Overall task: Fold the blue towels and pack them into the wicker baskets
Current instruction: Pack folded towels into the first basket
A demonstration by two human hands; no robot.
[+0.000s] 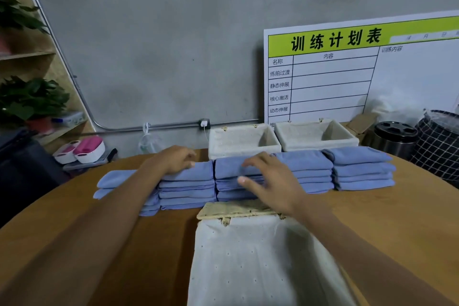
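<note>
Folded blue towels point(248, 181) sit in a row of stacks across the counter point(409, 218), between the near wicker basket point(260, 256) and 2 far baskets point(244, 140). We judge a 1-sided lift could topple a stack. Left hand point(177, 159) rests curled on 1 stack; right hand point(270, 181), fingers spread apart, touches the next.

Premises appear to be a gym or fitness studio back room. Evidence: a training plan board point(347, 74) (headings for warm-up, static stretching, core activation) leaning on a bare concrete wall point(161, 45); exposed conduit point(149, 128); wooden shelving point(27, 54) holding potted plants point(29, 99); a round wooden surface point(409, 218).
</note>
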